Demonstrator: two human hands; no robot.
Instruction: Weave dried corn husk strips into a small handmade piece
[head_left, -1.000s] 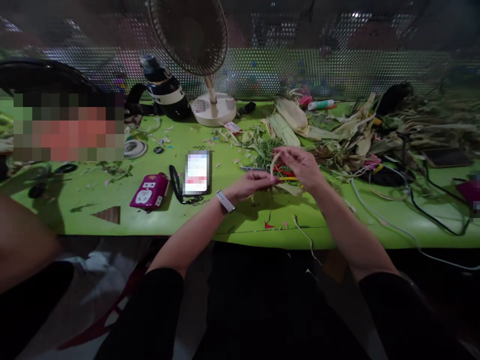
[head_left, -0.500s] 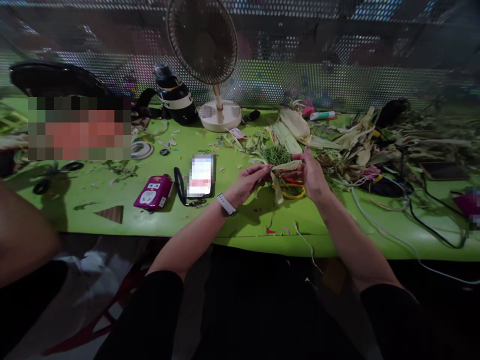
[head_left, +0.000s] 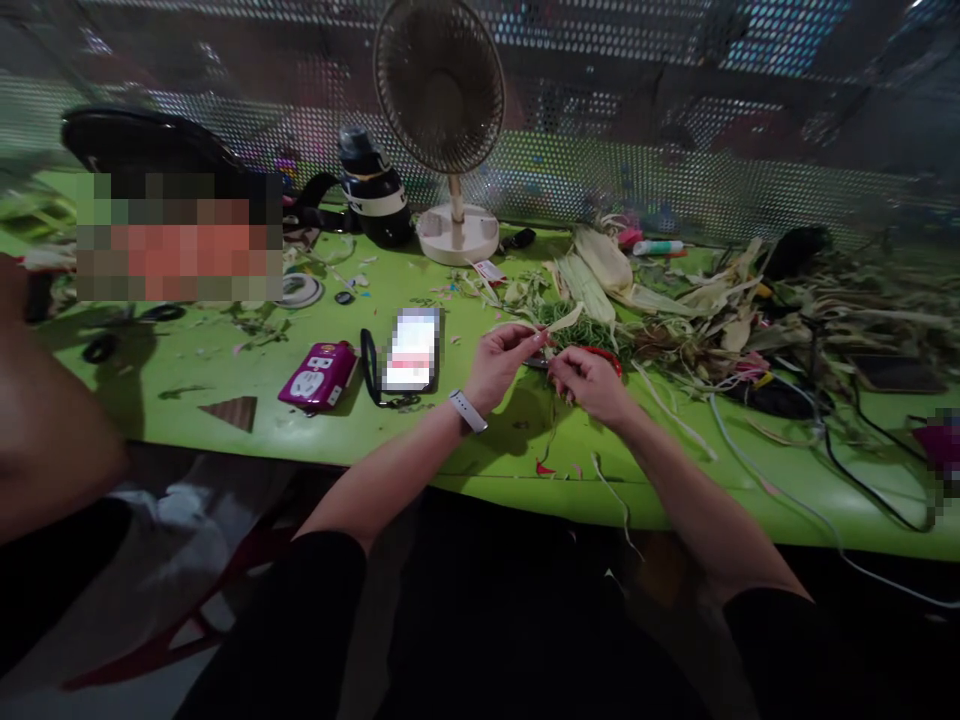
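Observation:
A pale strip of corn husk is pinched between the thumb and fingers of my left hand, its free end pointing up to the right. My right hand is closed close beside it, fingertips almost meeting the left ones. What the right fingers grip is too small to make out. A red loop, like a tool handle, lies partly hidden behind my right hand. Green stringy stems and whole corn husks lie just beyond both hands.
A phone and a purple power adapter lie left of my hands. Behind stand a fan and a black bottle. Dried plants and cables spread rightward. Another person's arm rests at left.
My right hand has gone from open fingers at the husk's right end to a closed grip nearer my left hand. The view has shifted slightly left.

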